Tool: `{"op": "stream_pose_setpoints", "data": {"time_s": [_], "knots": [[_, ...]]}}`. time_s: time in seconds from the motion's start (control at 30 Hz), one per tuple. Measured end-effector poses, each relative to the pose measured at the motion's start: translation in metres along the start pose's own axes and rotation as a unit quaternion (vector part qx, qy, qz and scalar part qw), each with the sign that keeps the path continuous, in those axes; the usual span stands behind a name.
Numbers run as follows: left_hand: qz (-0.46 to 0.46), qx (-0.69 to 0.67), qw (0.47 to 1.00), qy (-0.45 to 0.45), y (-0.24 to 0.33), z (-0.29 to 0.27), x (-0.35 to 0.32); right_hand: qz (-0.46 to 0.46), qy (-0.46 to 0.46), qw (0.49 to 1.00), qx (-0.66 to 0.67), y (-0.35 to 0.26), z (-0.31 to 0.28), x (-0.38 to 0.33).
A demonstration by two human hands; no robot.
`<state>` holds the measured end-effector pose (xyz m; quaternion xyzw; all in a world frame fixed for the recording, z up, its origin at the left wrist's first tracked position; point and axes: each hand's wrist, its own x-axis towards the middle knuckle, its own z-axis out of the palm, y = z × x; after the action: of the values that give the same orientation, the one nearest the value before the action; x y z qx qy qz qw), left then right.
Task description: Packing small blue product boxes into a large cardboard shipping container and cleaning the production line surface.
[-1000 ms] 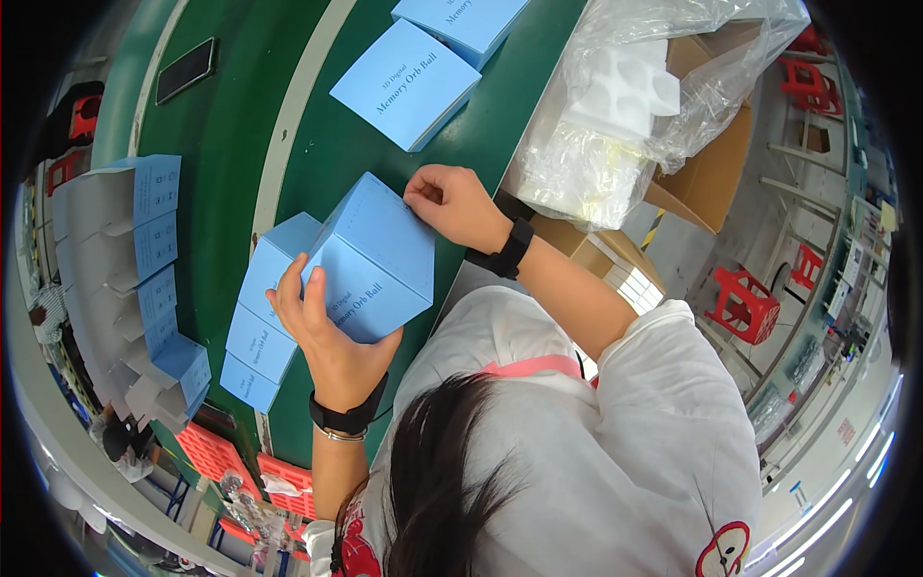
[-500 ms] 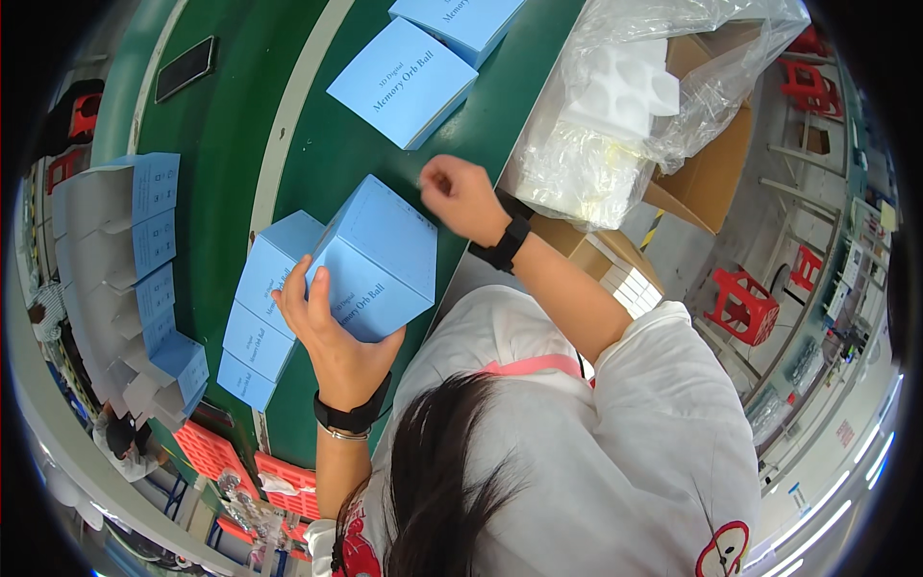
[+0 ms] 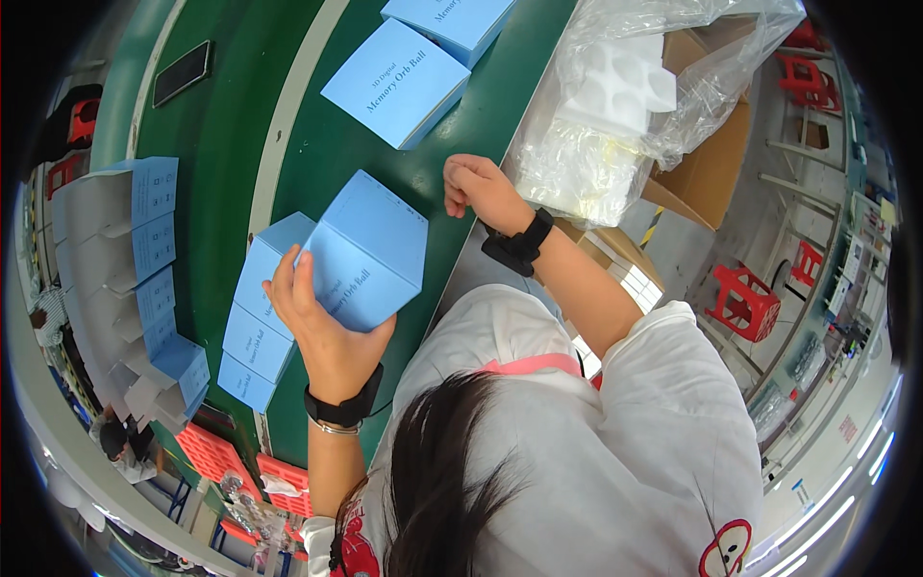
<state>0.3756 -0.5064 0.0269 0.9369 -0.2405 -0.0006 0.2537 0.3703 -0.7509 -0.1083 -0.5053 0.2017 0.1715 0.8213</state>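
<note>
My left hand (image 3: 322, 332) grips a light blue cardboard box (image 3: 370, 250) from below and holds it tilted above the green conveyor table (image 3: 226, 159). Right behind the box lies a row of similar blue boxes (image 3: 252, 332). My right hand (image 3: 484, 188) hovers to the right of the held box with its fingers curled and nothing in it, close to a clear plastic bag of white foam inserts (image 3: 615, 111). Both wrists wear black bands.
Two more blue boxes (image 3: 399, 82) (image 3: 452, 19) lie farther up the table. A brown cardboard carton (image 3: 716, 163) holds the bag. Flat grey-and-blue box blanks (image 3: 120, 260) are stacked at left, a dark phone (image 3: 183, 72) beyond. Red stools (image 3: 745, 298) and red crates (image 3: 226, 466) stand around.
My right hand left the top corner of the held box and drew off to the right, toward the bag. The left hand kept its grip on the box.
</note>
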Motion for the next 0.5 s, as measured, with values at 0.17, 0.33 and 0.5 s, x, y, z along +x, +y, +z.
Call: {"op": "stream_pose_setpoints", "data": {"time_s": [0.17, 0.33, 0.5], "knots": [[-0.006, 0.012, 1.0, -0.018, -0.013, 0.011, 0.031, -0.031, 0.025, 0.998, 0.05, -0.007, 0.007, -0.003], [-0.018, 0.029, 0.999, -0.033, -0.022, 0.017, 0.055, -0.052, 0.048, 0.997, -0.013, 0.0, -0.005, -0.005], [-0.036, 0.023, 0.998, -0.054, -0.039, 0.023, 0.058, -0.047, 0.049, 0.995, -0.072, 0.014, -0.018, 0.0]]}}
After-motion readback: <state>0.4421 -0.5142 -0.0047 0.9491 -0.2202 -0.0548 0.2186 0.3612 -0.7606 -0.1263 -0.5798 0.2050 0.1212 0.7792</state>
